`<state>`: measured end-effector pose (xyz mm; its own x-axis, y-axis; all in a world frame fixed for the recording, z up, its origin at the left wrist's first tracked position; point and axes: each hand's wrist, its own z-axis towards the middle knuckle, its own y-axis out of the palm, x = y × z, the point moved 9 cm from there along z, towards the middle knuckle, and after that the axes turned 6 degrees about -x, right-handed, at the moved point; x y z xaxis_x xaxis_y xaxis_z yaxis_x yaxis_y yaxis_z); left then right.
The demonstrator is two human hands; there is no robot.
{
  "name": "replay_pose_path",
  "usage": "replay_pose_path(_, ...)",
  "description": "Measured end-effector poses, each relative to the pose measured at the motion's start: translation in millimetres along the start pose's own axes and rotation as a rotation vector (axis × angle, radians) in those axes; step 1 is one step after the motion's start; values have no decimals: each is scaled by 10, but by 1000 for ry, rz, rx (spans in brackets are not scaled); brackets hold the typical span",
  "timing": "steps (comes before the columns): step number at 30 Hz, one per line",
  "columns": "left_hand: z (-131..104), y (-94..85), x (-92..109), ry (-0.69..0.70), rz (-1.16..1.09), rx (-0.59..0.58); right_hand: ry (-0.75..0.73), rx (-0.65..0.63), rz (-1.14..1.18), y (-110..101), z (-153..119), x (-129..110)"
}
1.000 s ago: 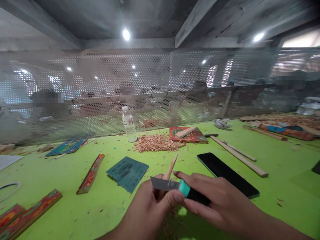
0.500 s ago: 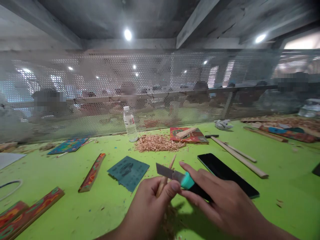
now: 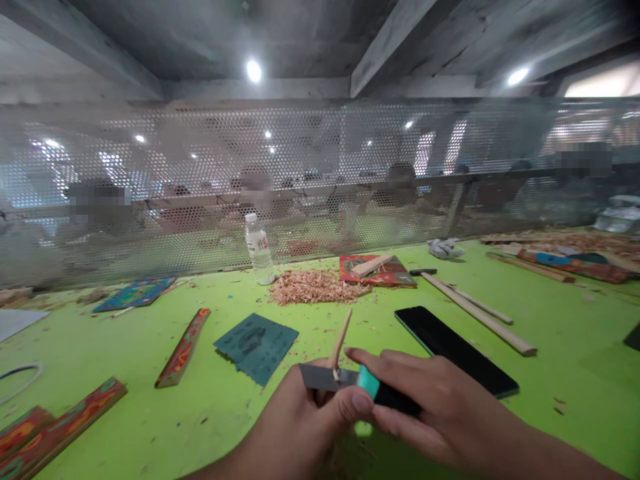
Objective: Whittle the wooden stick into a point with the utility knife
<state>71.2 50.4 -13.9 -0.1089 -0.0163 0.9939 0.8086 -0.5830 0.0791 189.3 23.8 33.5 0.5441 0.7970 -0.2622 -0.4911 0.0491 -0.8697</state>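
My left hand [image 3: 305, 420] is closed around a thin pointed wooden stick [image 3: 342, 337], whose tip points up and away from me. My right hand [image 3: 435, 407] grips a utility knife [image 3: 320, 377] with a black and turquoise handle. Its wide blade lies across the stick just above my left fist, with a small curl of wood at the edge. My left thumb rests against the knife near the turquoise collar. The lower end of the stick is hidden by my left hand.
On the green table [image 3: 200, 433] lie sandpaper [image 3: 257, 347], a phone [image 3: 455, 350], wooden sticks [image 3: 480, 313] and painted wood strips [image 3: 183, 347]. A water bottle [image 3: 259, 250] stands beside a pile of shavings [image 3: 317, 287]. Perforated metal screen [image 3: 320, 160] rises behind.
The knife blade has slid down the stick toward my left fist, raising a curl of wood. My right hand has shifted slightly left, and the blade lies flatter across the stick.
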Motion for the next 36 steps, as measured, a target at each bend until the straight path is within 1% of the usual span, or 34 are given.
replay_pose_path(4, -19, 62, 27, -7, 6, -48, -19, 15, -55, 3, -23, -23)
replay_pose_path(10, -6, 45, 52, -19, 83, -16, 2, 75, -170, 16, -60, -52)
replay_pose_path(16, -42, -63, -32, -73, 184, 95, -12, 101, -250, -33, -32, -134)
replay_pose_path(19, -48, -65, -28, -77, 173, 118, -17, 131, -253, -47, -35, -153)
replay_pose_path(21, -40, -41, -30, -77, 129, 107, -13, 138, -233, -30, -47, -148)
replay_pose_path(24, -34, -30, -80, -114, 110, 98, 26, 151, -197, -8, -72, -97)
replay_pose_path(27, -31, -14, -140, -130, 60, 57, 73, 222, -108, -54, -110, -13)
replay_pose_path(31, -11, 49, -199, -102, -118, -34, 134, 349, 37, -169, -151, 103)
replay_pose_path(33, -5, 79, -235, -103, -195, -67, 173, 367, 79, -207, -139, 138)
replay_pose_path(36, -13, 119, -264, -123, -236, -100, 205, 331, 100, -228, -73, 127)
